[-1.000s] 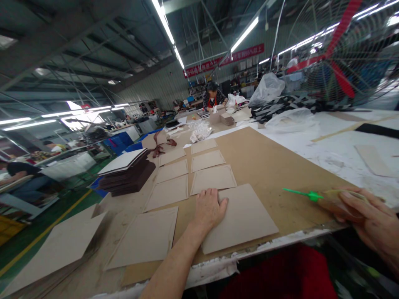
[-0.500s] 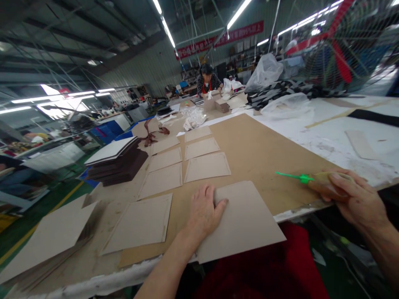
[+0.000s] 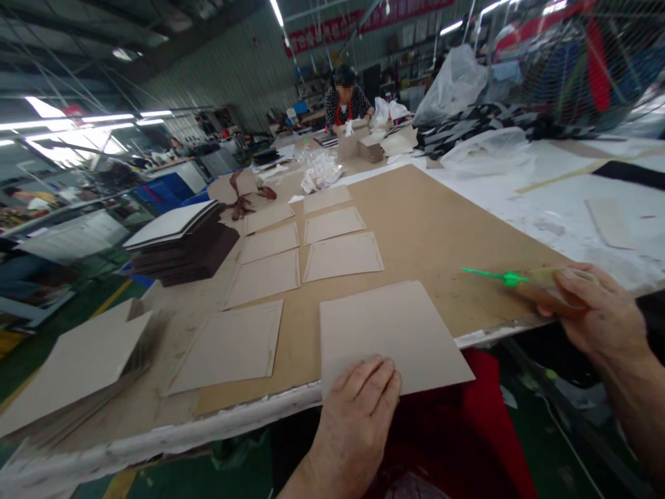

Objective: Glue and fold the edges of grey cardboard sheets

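Note:
A plain grey-beige cardboard sheet lies at the near table edge and juts slightly over it. My left hand is closed over the sheet's front edge, its fingers pressed together on top and the thumb hidden. To the right, my right hand is wrapped round a translucent yellowish squeeze bottle with a thin green nozzle pointing left. Left of the sheet lies another cardboard panel with strips along its sides. Further back, several similar panels rest in two rows.
A stack of cardboard sheets stands at the near left. Behind it is a pile of dark brown boards under a white one. Clear plastic and another person are at the far end. A fan stands far right.
My left hand has moved from the sheet's left side to its front edge, nearer my body. My right hand still holds the bottle in about the same place. The view has tipped downward slightly.

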`<state>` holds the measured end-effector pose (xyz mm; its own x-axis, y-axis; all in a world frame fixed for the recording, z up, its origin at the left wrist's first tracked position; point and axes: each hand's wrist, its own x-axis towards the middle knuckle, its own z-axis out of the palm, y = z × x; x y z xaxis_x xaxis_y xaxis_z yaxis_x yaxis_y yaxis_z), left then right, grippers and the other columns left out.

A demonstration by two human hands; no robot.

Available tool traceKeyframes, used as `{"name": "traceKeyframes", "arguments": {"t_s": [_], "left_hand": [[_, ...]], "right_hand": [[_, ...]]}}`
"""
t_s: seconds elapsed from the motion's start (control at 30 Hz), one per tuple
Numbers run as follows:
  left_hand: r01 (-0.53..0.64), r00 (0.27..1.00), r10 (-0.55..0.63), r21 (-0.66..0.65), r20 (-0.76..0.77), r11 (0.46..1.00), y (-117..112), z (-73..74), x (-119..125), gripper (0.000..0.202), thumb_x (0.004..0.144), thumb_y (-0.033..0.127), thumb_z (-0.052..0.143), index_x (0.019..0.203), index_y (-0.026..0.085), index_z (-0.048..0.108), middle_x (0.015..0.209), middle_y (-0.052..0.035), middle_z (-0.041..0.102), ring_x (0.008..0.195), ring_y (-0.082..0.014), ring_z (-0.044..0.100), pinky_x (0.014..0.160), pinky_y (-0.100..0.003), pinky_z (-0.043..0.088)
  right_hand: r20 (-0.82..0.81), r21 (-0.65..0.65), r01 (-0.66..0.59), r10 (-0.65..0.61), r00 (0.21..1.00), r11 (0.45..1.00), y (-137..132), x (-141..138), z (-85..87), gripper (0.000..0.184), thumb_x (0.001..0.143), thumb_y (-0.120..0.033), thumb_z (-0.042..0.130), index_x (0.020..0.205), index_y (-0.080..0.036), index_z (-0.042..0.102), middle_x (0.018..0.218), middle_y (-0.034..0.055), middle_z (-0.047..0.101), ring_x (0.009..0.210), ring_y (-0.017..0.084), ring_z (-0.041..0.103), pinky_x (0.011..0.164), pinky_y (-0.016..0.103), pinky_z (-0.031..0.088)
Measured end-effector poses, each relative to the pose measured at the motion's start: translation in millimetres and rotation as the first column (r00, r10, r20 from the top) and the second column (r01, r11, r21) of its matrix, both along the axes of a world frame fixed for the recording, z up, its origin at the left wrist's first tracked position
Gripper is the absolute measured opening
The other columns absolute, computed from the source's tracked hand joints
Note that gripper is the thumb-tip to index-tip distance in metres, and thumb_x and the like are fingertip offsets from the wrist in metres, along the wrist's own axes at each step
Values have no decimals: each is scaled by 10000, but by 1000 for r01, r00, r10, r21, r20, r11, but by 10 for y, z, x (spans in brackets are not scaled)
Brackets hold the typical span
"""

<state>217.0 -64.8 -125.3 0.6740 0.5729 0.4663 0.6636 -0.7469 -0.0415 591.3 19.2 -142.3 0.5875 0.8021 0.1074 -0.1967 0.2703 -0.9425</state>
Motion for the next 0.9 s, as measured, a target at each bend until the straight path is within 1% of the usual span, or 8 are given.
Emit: {"name": "traceKeyframes", "arguments": {"t_s": [0.1, 0.23, 0.33, 0.43, 0.63, 0.77, 0.83, 0.9], "left_hand": [[-13, 997, 8, 54, 82, 998, -48, -57, -1, 351, 990, 171, 380, 1194, 163, 666, 1245, -29, 695, 1169, -194, 589, 1036, -344, 485], [-28, 984, 8, 112, 177, 993, -103, -126, 32, 340, 944, 133, 417, 1149, 153, 687, 1171, -43, 728, 1109, -192, 612, 980, -330, 496], [-31, 981, 5, 130, 194, 991, -113, -169, 45, 343, 921, 109, 421, 1123, 146, 696, 1132, -60, 741, 1082, -200, 626, 941, -336, 512], [-13, 986, -11, 144, 168, 989, -117, -170, 32, 336, 927, 109, 424, 1113, 138, 702, 1130, -63, 742, 1074, -206, 633, 933, -330, 512], [39, 991, -51, 98, 124, 994, -66, -62, 19, 370, 963, 190, 368, 1090, 149, 713, 1098, -68, 750, 1002, -212, 669, 875, -321, 544], [60, 984, -76, 107, 159, 992, -29, 27, 59, 308, 946, 161, 414, 1007, 167, 716, 1019, -28, 768, 903, -183, 691, 804, -305, 567], [69, 983, -89, 127, 160, 990, -30, 125, 49, 283, 928, 137, 439, 1003, 180, 709, 1003, -18, 772, 896, -172, 698, 797, -292, 572], [67, 988, -84, 133, 133, 989, -6, 294, -2, 296, 906, 110, 448, 1065, 184, 686, 1048, -31, 766, 966, -172, 698, 848, -284, 570]], "right_hand": [[-19, -19, 4, -5, 1000, 1000, -6, -9, 26, 314, 514, -271, 845, 756, -160, 679, 687, 28, 612, 534, 170, 589, 312, 221, 440], [-13, -17, 2, -2, 1000, 1000, -20, -24, 48, 319, 502, -263, 858, 736, -166, 664, 672, 14, 591, 520, 145, 567, 323, 206, 450], [-20, -31, 5, -5, 1000, 1000, -22, -35, 53, 349, 492, -286, 869, 755, -167, 672, 731, 34, 622, 565, 164, 596, 326, 208, 454], [-26, -39, -2, 1, 1000, 999, -22, -29, 44, 367, 501, -302, 880, 775, -166, 677, 737, 31, 623, 564, 167, 598, 323, 212, 453], [9, 22, -56, 55, 998, 998, -21, 17, -3, 333, 591, -304, 856, 824, -142, 681, 712, 40, 628, 550, 168, 595, 343, 221, 455], [2, 6, -54, 54, 999, 999, -21, 30, -20, 348, 601, -314, 860, 850, -147, 683, 694, 30, 620, 516, 151, 566, 344, 219, 450], [-11, -4, -44, 44, 999, 999, -22, 32, -26, 359, 588, -321, 869, 844, -153, 680, 689, 26, 618, 506, 147, 557, 343, 217, 448], [-6, -18, -43, 43, 999, 999, -25, 33, -26, 358, 596, -336, 866, 845, -157, 680, 668, 24, 613, 499, 145, 552, 343, 208, 440]]}}
